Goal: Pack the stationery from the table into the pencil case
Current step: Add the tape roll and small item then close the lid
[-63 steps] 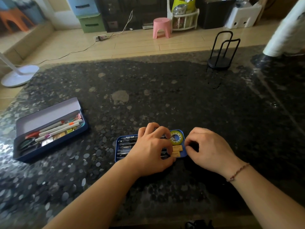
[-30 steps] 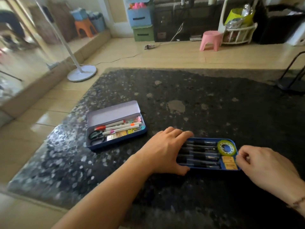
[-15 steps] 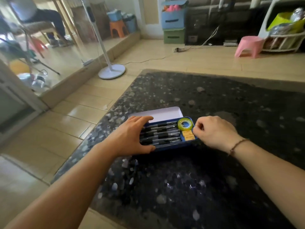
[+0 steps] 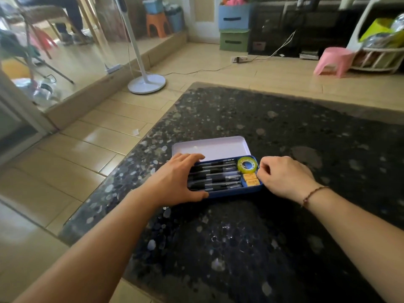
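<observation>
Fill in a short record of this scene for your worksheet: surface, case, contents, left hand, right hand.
surface: dark speckled table
case: blue tin, open, lid lying flat behind it
contents: black pens in a row; tape roll and two yellow erasers at the right end
left hand: spread over the tin's left end
right hand: fingers curled at the tin's right end; grip unclear

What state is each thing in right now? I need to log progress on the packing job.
pencil case: open, lid laid flat behind the tray.
pens: lying side by side in the tray.
tape roll: flat in the tray's far right corner.
yellow erasers: two, in the tray's near right corner.
left hand: fingers straight, resting on the case's left end.
right hand: fingers curled at the case's right end; grip unclear.
</observation>
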Motion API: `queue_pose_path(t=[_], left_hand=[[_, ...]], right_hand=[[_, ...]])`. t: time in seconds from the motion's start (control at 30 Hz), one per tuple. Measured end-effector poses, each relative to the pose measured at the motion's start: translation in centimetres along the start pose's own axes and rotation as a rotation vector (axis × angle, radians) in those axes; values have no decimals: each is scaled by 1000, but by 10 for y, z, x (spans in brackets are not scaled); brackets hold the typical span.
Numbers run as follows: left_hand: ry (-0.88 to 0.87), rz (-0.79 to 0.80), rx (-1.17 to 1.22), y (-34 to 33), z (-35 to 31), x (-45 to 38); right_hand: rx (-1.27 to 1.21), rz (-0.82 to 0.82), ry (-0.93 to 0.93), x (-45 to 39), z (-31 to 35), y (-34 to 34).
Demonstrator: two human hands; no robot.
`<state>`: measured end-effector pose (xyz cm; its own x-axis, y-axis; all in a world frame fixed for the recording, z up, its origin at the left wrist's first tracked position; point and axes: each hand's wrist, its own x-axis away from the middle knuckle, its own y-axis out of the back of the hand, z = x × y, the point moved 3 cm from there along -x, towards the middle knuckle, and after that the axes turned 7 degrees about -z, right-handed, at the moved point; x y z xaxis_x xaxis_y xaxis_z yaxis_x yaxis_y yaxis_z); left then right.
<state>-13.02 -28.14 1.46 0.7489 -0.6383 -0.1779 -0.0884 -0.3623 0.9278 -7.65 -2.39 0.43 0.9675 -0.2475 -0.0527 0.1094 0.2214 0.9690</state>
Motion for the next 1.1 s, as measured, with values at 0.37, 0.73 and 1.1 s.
queue_pose_path(t=[0.37, 0.73, 1.1], left_hand=[[-3, 86, -103, -6, -3, -10], [765, -190, 739, -3, 31, -21], [784, -528, 1240, 14, 31, 8]], right_hand=[[326, 113, 282, -10, 17, 2], [-581, 164, -293, -44, 19, -7], [-1154, -35, -376, -5, 4, 13]])
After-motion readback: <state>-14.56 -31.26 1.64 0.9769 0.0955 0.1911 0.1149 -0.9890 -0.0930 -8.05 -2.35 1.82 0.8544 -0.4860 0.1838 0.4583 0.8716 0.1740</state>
